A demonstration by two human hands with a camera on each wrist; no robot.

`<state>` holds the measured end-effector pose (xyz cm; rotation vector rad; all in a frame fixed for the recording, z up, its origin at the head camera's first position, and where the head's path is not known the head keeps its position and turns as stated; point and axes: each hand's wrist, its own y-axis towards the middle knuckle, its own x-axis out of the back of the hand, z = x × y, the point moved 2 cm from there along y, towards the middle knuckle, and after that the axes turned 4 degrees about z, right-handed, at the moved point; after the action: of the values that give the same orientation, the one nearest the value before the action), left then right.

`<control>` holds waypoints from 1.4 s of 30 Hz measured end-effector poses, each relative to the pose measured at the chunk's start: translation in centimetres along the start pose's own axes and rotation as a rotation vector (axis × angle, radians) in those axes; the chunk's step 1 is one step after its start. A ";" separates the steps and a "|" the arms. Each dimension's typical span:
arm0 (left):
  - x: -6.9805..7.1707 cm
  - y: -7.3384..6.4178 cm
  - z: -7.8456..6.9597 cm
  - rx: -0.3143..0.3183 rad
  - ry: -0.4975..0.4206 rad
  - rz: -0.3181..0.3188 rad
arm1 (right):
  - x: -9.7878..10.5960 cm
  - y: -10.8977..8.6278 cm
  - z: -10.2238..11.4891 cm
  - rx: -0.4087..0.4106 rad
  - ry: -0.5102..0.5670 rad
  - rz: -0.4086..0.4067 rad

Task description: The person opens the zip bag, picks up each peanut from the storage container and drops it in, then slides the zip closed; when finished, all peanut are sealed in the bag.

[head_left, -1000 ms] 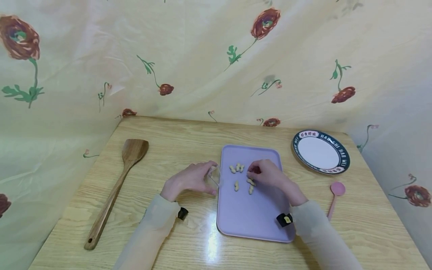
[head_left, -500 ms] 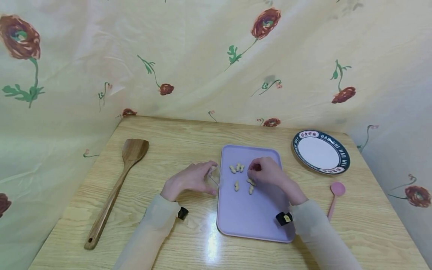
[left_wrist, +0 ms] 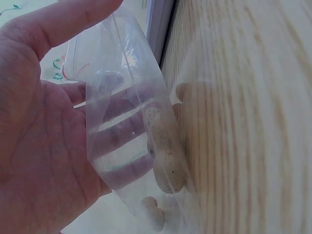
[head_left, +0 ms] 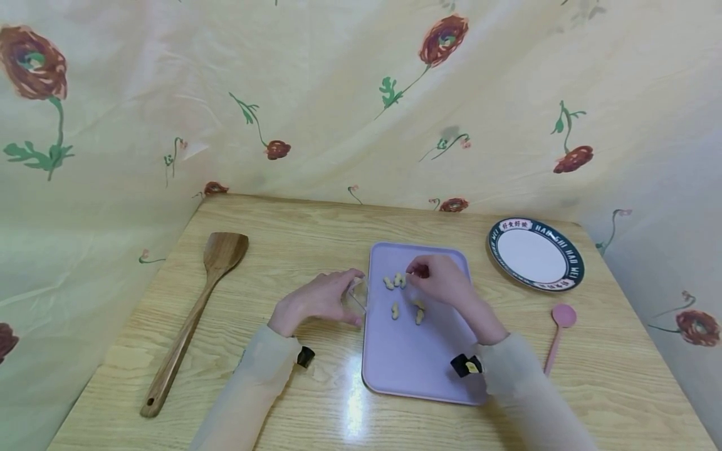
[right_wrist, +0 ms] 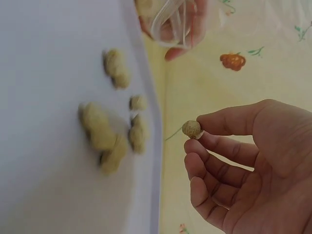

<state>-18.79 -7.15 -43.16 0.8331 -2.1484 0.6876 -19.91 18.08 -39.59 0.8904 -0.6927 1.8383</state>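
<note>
The plate (head_left: 533, 255) reads “HAO SHI HAO WEI”, “好食好味”.

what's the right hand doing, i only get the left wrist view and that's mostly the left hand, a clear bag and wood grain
Observer: In the right wrist view, the right hand is pinching a peanut.
Operator: ok what's it above
Observer: The head view puts it over the purple tray.
Operator: anything to the right of that
Observer: Yes, a plate with a dark, lettered rim.
</note>
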 end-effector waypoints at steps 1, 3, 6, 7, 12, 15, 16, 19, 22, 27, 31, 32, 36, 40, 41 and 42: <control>0.0 0.0 0.0 -0.001 -0.001 0.000 | -0.1 0.0 0.3 0.004 0.009 -0.005; 0.0 0.0 0.0 -0.001 -0.003 -0.001 | -0.3 0.1 0.8 0.016 0.035 -0.014; 0.0 0.0 0.0 -0.001 -0.001 -0.001 | -0.9 0.3 1.5 0.039 0.079 -0.020; 0.0 0.0 -0.1 -0.002 -0.001 -0.002 | -1.1 0.4 1.8 0.045 0.095 -0.022; 0.0 0.0 0.0 -0.011 0.008 -0.009 | -2.3 0.6 2.8 0.069 0.160 -0.018; -0.1 0.1 0.0 -0.012 0.014 -0.010 | -3.0 0.6 3.2 0.077 0.195 -0.018; -0.1 0.1 0.0 -0.013 0.015 -0.009 | -3.2 0.7 3.3 0.076 0.207 -0.018; -0.1 0.2 0.0 -0.013 0.010 -0.010 | -3.9 0.7 3.6 0.068 0.238 -0.020; -0.2 0.2 0.0 -0.016 -0.002 -0.012 | -4.5 0.7 3.8 0.055 0.252 -0.025; -0.2 0.3 0.0 -0.011 -0.004 -0.009 | -5.0 0.8 4.0 0.047 0.234 -0.030; -0.2 0.3 0.1 -0.008 0.001 -0.010 | -5.1 0.7 4.1 0.042 0.228 -0.025; -0.2 0.3 0.1 -0.008 0.003 -0.011 | -5.1 0.6 4.2 0.042 0.229 -0.024; -0.2 0.3 0.1 -0.008 0.008 -0.014 | -5.1 0.6 4.3 0.045 0.227 -0.023; -0.2 0.3 0.2 -0.007 0.006 -0.016 | -5.1 0.6 4.3 0.050 0.225 -0.024; -0.2 0.3 0.2 -0.007 0.005 -0.016 | -5.1 0.6 4.4 0.053 0.223 -0.022; -0.1 0.3 0.2 -0.008 0.004 -0.017 | -5.1 0.6 4.4 0.054 0.222 -0.021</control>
<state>-18.98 -7.05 -43.43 0.8437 -2.1369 0.6717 -17.79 11.92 -41.28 0.7111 -0.4957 1.9089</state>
